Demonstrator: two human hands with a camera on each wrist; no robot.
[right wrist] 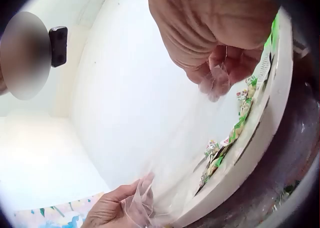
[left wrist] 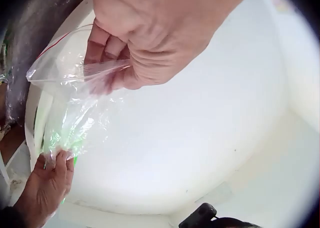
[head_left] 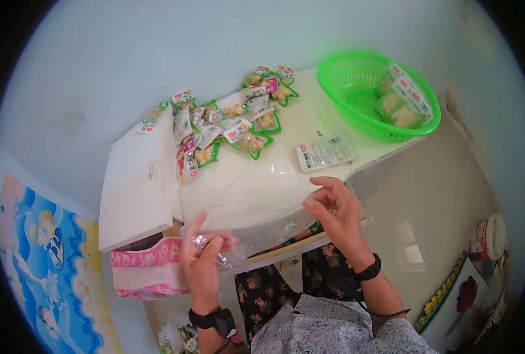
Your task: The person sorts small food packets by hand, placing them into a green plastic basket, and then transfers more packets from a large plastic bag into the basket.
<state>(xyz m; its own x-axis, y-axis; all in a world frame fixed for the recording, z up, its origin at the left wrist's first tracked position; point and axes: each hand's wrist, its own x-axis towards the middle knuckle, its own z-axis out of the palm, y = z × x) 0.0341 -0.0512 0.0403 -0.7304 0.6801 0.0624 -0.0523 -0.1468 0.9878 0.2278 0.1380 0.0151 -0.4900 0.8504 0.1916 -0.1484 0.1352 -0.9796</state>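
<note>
A white tabletop (head_left: 239,183) carries a round green plastic basket (head_left: 357,76) holding a few snack packets at its far right corner, and a heap of green-edged snack packets (head_left: 227,127) near the back. A large clear zip-top plastic bag (head_left: 256,200) stretches above the near edge, held between both hands. The left hand (head_left: 203,256) pinches one corner; the right hand (head_left: 336,212) pinches the opposite edge. One white packet (head_left: 324,154) lies just beyond the right hand.
</note>
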